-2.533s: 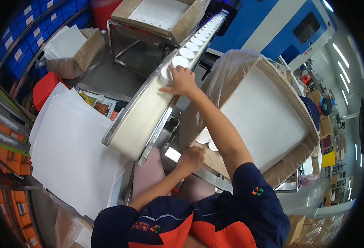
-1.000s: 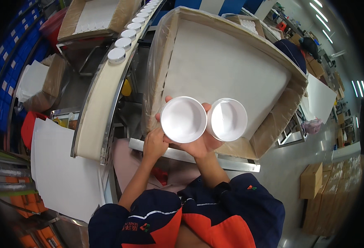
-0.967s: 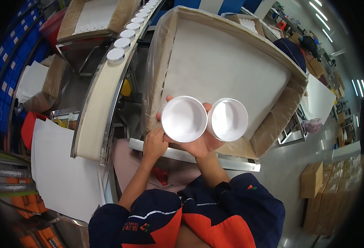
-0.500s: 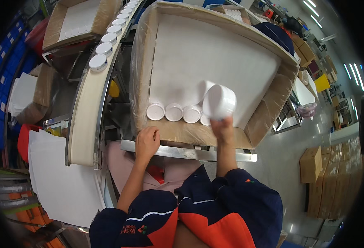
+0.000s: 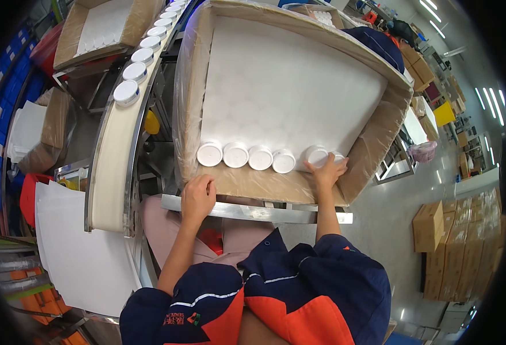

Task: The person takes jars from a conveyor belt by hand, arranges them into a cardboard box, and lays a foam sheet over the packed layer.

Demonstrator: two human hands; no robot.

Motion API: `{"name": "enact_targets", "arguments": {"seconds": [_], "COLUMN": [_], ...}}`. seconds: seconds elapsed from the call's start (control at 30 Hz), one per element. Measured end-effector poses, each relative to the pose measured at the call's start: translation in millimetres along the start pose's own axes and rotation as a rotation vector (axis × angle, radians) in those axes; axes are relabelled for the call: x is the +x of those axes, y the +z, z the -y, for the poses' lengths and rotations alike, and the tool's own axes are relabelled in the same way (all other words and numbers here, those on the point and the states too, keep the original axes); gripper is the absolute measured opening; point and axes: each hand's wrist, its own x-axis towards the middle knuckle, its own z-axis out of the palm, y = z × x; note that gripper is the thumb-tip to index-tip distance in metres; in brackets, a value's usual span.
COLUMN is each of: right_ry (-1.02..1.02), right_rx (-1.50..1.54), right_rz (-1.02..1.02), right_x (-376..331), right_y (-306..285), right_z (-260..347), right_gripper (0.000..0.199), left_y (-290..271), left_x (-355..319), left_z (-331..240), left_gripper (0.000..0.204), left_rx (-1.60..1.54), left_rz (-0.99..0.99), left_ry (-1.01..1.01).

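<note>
A row of round white jars (image 5: 235,154) lies along the near wall inside a large plastic-lined carton (image 5: 253,183), their flat round ends facing me. At the row's right, past a small gap, my right hand (image 5: 327,171) has its thumb and fingers around two white jars (image 5: 317,155), which rest on the white sheet (image 5: 287,86) lining the carton. The fingers partly cover the rightmost one. My left hand (image 5: 198,196) rests on the carton's near left corner with its fingers curled in. Whatever is under those fingers is hidden.
Left of the carton runs a conveyor belt (image 5: 112,190) carrying a line of white jars (image 5: 126,92). White sheets (image 5: 83,247) are stacked beside it. A metal rail (image 5: 253,213) crosses in front of the carton. Another person's dark cap (image 5: 373,46) shows beyond the far right rim.
My right hand has moved down and to the right, bringing the two jars from above the row onto the carton's floor. The belt's jars have advanced toward me. My left hand stays put.
</note>
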Motion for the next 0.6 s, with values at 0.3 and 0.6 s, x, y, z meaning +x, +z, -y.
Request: {"name": "enact_targets", "arguments": {"seconds": [0.3, 0.6], "right_ry": [0.118, 0.072], "right_rx": [-0.013, -0.183], "right_rz": [0.181, 0.058], "right_x": [-19.0, -11.5], "right_y": [-17.8, 7.3], "right_z": [11.0, 13.2], "right_gripper": [0.106, 0.097], "left_y": [-2.7, -4.0], "left_x": [-2.4, -4.1], "left_z": [2.1, 6.8], "left_gripper": [0.009, 0.008], "left_rx": [-0.005, -0.019], "left_rz": [-0.011, -0.033], "left_ry": [-0.008, -0.012]}}
